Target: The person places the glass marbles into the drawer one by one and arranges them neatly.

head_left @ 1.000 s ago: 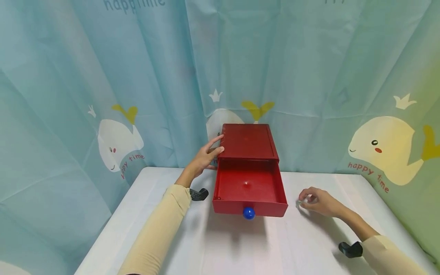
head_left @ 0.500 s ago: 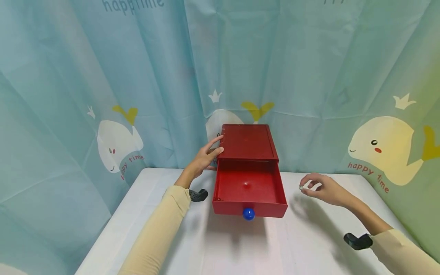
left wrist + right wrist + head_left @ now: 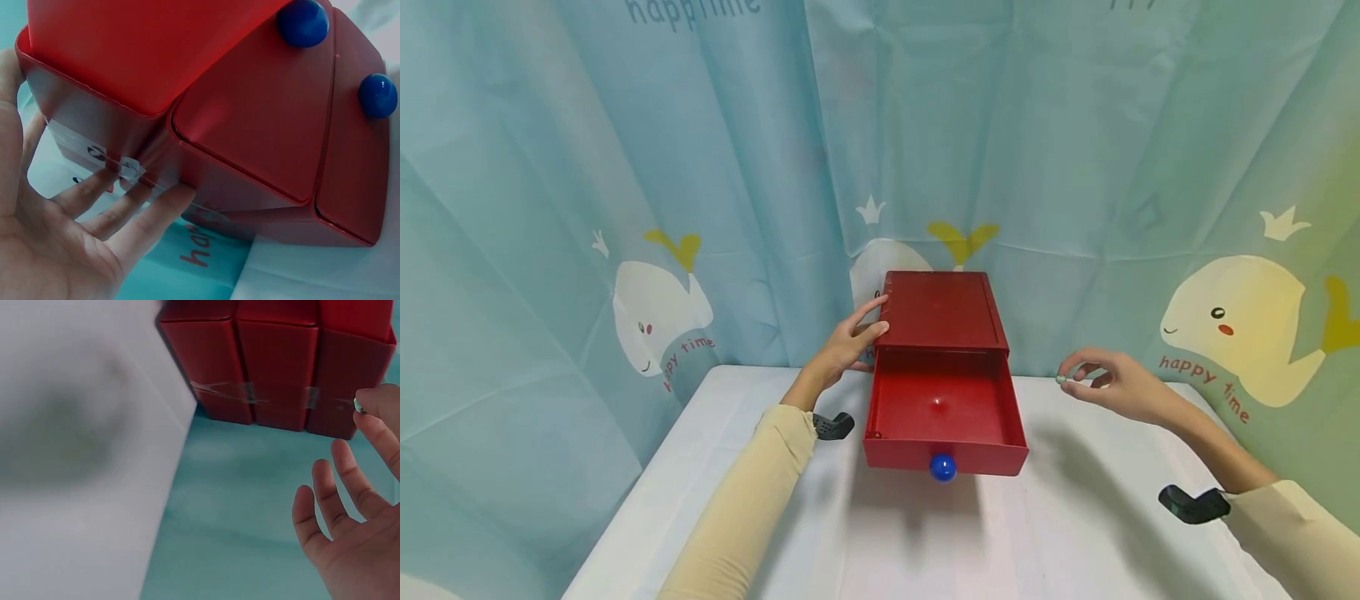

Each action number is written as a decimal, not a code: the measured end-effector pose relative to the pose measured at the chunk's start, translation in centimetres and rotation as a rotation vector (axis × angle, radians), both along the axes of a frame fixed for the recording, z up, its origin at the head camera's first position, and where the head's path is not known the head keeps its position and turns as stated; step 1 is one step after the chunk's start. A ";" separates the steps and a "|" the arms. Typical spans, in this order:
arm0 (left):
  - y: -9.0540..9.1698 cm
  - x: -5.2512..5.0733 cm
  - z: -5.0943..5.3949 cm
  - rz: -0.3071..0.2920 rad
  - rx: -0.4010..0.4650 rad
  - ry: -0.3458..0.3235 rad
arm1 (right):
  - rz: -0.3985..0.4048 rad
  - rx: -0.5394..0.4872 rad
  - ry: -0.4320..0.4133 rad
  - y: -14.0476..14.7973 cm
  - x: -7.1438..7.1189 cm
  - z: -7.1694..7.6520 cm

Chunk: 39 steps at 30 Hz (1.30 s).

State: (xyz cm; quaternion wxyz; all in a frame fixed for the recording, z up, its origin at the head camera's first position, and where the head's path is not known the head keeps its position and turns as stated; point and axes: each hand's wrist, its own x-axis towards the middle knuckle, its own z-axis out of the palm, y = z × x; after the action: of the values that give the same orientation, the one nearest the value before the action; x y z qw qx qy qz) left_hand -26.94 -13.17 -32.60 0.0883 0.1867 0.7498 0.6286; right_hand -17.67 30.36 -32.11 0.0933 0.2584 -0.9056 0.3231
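A red drawer cabinet point(image 3: 936, 308) stands at the back of the table, made of three stacked units. Its top drawer point(image 3: 898, 454), with a blue knob point(image 3: 943, 467), is pulled out, and its visible floor is bare. My left hand point(image 3: 837, 357) rests against the cabinet's left side with fairly straight fingers point(image 3: 153, 215) touching the wall. To the right of the cabinet, my right hand point(image 3: 1123, 387) is raised above the table, its thumb and index finger pinching a tiny pale green thing point(image 3: 358, 405), too small to name. The other fingers of that hand are spread.
The white table point(image 3: 1060, 525) carries the cabinet. Behind it hangs a blue-green curtain point(image 3: 1075, 167) printed with whales. Two lower drawers with blue knobs point(image 3: 377, 95) are shut. Clear tape point(image 3: 250, 392) runs across the units' side.
My right hand has lifted off the table with the pale green thing and risen away from it. The left hand and the drawer have stayed put.
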 end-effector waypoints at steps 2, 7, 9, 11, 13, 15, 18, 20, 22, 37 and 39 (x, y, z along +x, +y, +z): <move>0.0 0.0 0.0 0.000 0.001 0.000 | 0.011 -0.012 0.003 -0.1 0.0 0.7; 0.0 0.1 -0.1 -0.003 0.005 0.001 | 0.060 -0.027 0.051 -0.2 -0.1 2.4; 0.0 0.0 -0.1 -0.004 0.005 0.001 | 0.079 -0.032 0.069 -0.3 -0.1 3.0; 0.0 0.0 -0.1 -0.002 0.002 -0.001 | 0.089 -0.037 0.076 -0.5 -0.1 3.7; 0.0 0.0 -0.1 0.002 0.000 -0.004 | 0.099 -0.038 0.075 -0.6 -0.2 4.4; 0.0 0.0 -0.1 0.007 -0.003 -0.007 | 0.102 -0.028 0.077 -0.8 -0.2 5.1; 0.0 -0.1 0.1 0.012 -0.005 -0.007 | 0.096 -0.005 0.078 -1.2 -0.2 6.2; 0.0 -0.1 0.2 0.013 -0.007 -0.008 | 0.099 0.004 0.085 -1.5 -0.2 6.8; 0.0 0.0 0.3 0.014 -0.009 -0.011 | 0.100 0.009 0.084 -1.7 -0.2 7.4; 0.0 0.0 0.2 0.012 -0.008 -0.013 | 0.088 -0.004 0.030 -3.6 -0.5 10.3; 0.1 0.0 0.2 0.007 -0.007 -0.012 | 0.098 0.002 0.037 -3.8 -0.6 10.5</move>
State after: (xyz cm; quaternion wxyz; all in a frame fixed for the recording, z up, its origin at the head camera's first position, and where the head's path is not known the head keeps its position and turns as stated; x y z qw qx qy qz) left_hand -26.90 -13.09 -32.39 0.0910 0.1801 0.7523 0.6272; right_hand -18.28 26.55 -21.58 0.0937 0.3084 -0.8903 0.3215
